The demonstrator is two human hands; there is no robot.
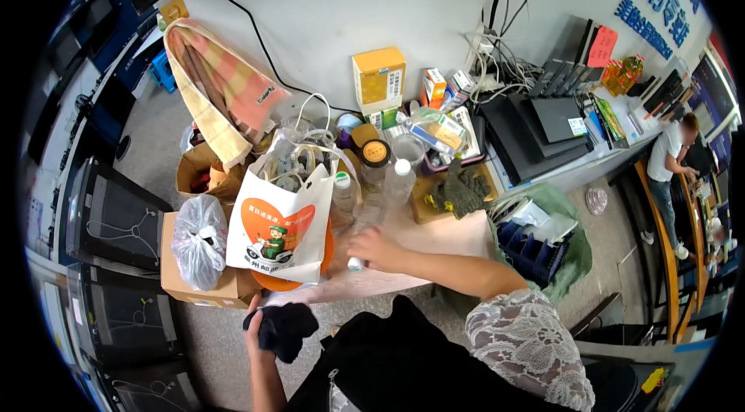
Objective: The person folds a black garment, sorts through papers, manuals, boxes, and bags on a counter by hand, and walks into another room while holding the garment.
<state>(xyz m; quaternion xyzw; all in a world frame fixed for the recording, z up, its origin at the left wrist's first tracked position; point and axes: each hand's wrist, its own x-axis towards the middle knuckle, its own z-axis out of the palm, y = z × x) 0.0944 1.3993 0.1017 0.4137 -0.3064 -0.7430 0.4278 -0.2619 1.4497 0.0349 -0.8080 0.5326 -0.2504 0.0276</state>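
My right hand [372, 250] is over the front of the pink table [411, 235], its fingers curled at a small item with a white cap [355, 264]; the rest of it is hidden. A clear bottle lies just beyond these fingers. Two upright plastic bottles, one with a green cap [343, 193] and one with a white cap [400, 181], stand behind. My left hand [254, 327], low at the left, grips a black cloth [285, 330]. Above it, a white printed bag [281, 226] sits in an orange basin [281, 283].
A grey plastic bag [199, 241] rests on a cardboard box [203, 292] at the left. A yellow box [379, 80] stands by the wall. Right of the table is a green bag [576, 257] with a dark blue rack. At the far right, another person [666, 152] stands at a bench.
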